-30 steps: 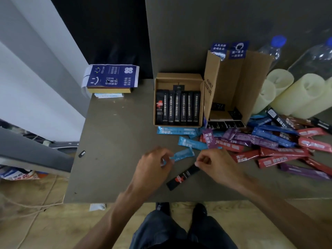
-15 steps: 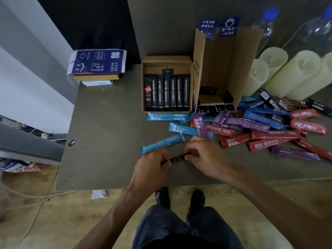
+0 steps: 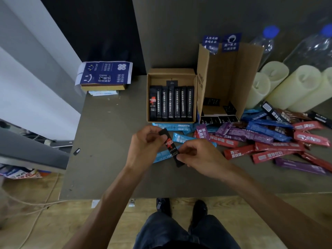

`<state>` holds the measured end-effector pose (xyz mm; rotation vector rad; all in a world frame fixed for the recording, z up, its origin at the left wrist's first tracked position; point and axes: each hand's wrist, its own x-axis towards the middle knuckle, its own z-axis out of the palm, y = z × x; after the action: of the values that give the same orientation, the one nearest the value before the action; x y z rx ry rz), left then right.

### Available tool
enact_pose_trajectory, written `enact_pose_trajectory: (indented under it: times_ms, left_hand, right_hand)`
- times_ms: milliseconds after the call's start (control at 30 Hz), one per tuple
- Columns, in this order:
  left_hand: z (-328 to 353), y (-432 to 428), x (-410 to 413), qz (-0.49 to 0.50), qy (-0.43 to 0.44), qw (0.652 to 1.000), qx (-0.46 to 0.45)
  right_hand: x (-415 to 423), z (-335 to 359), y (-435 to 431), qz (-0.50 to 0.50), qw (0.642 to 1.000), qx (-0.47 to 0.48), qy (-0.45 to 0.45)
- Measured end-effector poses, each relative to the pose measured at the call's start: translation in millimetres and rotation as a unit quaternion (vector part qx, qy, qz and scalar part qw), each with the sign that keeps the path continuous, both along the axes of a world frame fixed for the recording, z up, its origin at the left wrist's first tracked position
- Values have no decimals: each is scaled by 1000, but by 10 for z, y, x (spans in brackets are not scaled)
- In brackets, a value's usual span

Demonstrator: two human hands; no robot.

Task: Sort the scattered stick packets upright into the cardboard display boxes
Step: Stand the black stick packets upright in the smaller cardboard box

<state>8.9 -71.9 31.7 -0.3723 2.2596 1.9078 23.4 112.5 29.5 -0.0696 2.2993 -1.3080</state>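
As black packets [image 3: 177, 103] line box [image 3: 170, 74], packet [image 3: 171, 146] held

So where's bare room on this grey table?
Left of the small cardboard box of black packets, from the blue-printed paper stack to the near edge. Crowded on the right: red, purple and blue packets heaped before the tall open cardboard box.

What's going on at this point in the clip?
A person holds one black stick packet over the table, the left hand pinching its upper end and the right hand its lower end. The small cardboard box behind already holds a row of black packets. The taller box beside it looks mostly empty, and many coloured packets lie scattered to the right.
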Motion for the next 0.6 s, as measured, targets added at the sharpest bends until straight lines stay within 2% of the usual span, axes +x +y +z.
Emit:
enact_pose_trajectory:
  times_ms: [133,233,333,467,600]
  left_hand:
    - [-21,-122,-222,50,28,998,-24]
    - [-68,-221,-449,88,43,992,-85]
    - [-106,-275,-622,66,33,988,-139]
    - [-113,-274,-740,9,11,994,-105]
    - [-153,-297,-809,0,1,997,-74]
  right_hand:
    - [-209,76,-196,-39,999,4,15]
    - [-522,112,-354,-99,995,-11,27]
    - [-879,110,-509,-126,991,4,34]
    - [-1188,101,-690,-125,991,36,36]
    - [-1295,102,-809,-126,990,57,11]
